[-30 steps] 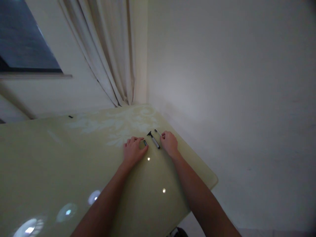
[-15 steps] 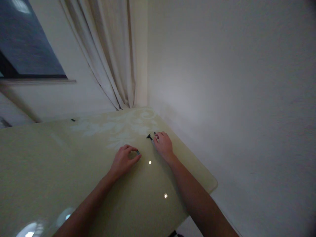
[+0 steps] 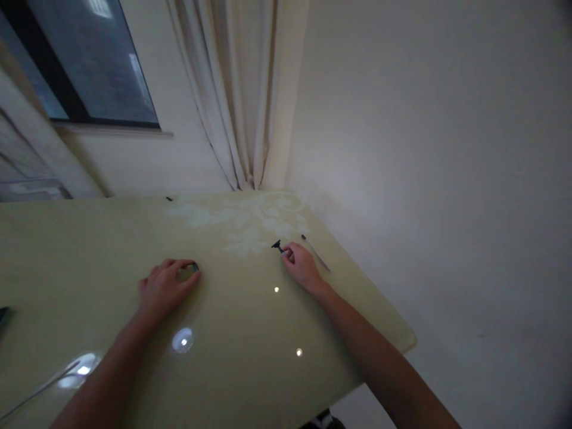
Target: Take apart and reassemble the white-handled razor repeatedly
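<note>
1. Held the piece (image 3: 195,267) at the tips of the left hand (image 3: 167,287), with thumb and forefinger ringed above the table (image 3: 232,333)
2. Pinched the razor (image 3: 277,245) below its head in the curled fingers of the right hand (image 3: 302,269) (handle mostly hidden)
3. Had the brush (image 3: 316,252) lying apart, just to the right
4. Called for a light, steady pinch, well clear of the blade, and a wrist clear of the brush

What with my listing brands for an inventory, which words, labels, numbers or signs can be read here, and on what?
No text can be read.
T-shaped tool in the right hand: partly hidden, too small.
Small piece in the left hand: too small.
Thin dark-tipped stick: too small.
Table: pale leafy pattern, no lettering seen.
</note>
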A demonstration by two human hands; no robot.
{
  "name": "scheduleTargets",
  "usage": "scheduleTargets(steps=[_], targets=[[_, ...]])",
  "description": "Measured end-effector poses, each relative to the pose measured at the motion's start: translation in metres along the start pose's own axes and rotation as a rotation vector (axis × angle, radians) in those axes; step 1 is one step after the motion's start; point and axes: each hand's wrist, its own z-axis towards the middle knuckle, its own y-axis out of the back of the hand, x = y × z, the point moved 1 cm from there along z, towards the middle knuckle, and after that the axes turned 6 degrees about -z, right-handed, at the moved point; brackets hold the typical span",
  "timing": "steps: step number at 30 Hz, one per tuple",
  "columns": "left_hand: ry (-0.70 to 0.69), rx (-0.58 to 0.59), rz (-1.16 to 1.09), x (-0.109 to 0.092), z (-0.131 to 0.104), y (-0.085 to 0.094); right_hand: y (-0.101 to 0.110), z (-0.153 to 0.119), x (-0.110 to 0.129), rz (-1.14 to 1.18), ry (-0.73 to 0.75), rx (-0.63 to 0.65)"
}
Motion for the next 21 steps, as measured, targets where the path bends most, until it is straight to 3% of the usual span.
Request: scheduleTargets(steps=[4,13,17,21], targets=[[-0.030,0.013,-0.018,0.000,0.002,-0.002,-0.019,0.004,0.045,0.088,0.058,0.053],[-0.001,0.008,-0.014,0.005,0.000,0.001,-0.093,0.026,0.157,0.020,0.101,0.146],[0.004,0.000,-0.022,0.004,-0.002,0.002,-0.108,0.025,0.179,-0.020,0.086,0.158],[-0.007,-0.003,-0.051,0.006,-0.001,0.000,-0.101,0.026,0.171,0.032,0.084,0.132]])
